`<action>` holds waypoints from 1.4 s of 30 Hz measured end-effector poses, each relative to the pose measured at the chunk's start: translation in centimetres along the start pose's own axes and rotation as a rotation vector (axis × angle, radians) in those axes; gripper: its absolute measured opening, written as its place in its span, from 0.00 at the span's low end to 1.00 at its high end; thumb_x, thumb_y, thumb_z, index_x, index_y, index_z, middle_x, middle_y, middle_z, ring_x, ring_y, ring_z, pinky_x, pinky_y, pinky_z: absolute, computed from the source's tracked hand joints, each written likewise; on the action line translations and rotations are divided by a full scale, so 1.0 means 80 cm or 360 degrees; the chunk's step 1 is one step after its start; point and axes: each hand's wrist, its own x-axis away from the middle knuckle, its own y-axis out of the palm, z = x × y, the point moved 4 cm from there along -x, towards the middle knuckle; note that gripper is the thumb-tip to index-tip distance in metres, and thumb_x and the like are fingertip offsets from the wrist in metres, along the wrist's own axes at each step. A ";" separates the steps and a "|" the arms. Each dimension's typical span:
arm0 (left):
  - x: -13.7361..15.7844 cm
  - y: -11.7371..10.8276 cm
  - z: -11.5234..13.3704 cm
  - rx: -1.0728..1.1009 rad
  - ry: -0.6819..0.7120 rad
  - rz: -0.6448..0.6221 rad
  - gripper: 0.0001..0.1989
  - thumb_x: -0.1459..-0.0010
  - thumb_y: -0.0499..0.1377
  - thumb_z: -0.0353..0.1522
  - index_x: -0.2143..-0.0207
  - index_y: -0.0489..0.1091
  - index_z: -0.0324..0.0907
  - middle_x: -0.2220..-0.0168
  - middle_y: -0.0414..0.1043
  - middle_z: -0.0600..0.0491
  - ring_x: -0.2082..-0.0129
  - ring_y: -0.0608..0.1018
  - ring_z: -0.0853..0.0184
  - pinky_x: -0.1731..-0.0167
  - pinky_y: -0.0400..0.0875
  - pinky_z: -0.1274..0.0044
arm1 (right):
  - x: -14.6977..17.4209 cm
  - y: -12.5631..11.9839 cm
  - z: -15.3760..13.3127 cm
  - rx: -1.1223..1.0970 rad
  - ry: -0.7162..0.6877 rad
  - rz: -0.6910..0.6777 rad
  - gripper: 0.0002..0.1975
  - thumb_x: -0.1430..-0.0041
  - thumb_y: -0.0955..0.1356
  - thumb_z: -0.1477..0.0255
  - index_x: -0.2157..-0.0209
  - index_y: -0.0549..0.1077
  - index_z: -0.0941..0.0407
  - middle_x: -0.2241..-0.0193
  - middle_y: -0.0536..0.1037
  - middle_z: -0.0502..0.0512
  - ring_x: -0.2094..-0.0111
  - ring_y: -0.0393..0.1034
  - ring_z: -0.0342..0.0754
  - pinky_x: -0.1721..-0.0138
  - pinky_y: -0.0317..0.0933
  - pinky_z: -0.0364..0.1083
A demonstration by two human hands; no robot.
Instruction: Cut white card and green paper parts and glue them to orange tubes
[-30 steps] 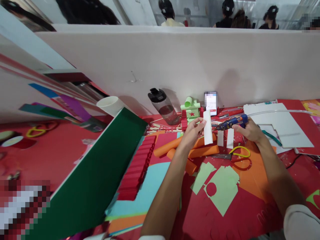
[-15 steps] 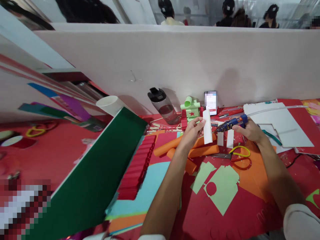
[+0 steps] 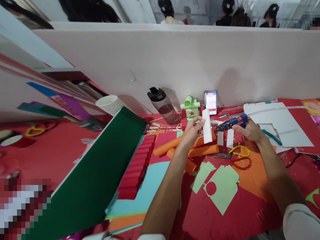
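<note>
Between the fingers of my left hand is a white strip of card or foam board, held upright. My right hand is wrapped round a dark blue glue gun with a long clear glue stick coming out of its back. The gun's nozzle points left, close to the strip's right edge; whether they touch I cannot tell. Below the hands lie orange paper tubes, two small white pieces and scissors with yellow and red handles.
A water bottle, a green paper model with a red star and a phone stand along the white partition. A dark green board leans at left. Cut green paper lies in front; white boards lie right.
Almost nothing differs. Both hands keep their places, with the white strip and the glue gun still in them; the view has shifted very slightly.
</note>
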 end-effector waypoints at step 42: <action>0.014 0.024 0.007 -0.0068 -0.0048 -0.0295 0.25 0.54 0.75 0.48 0.65 0.70 0.41 0.79 0.65 0.61 0.81 0.63 0.77 0.81 0.58 0.83 | -0.003 -0.013 0.009 -0.0112 -0.0051 0.0362 0.17 0.39 0.72 0.56 0.74 0.74 0.54 0.76 0.73 0.49 0.72 0.67 0.47 0.65 0.65 0.47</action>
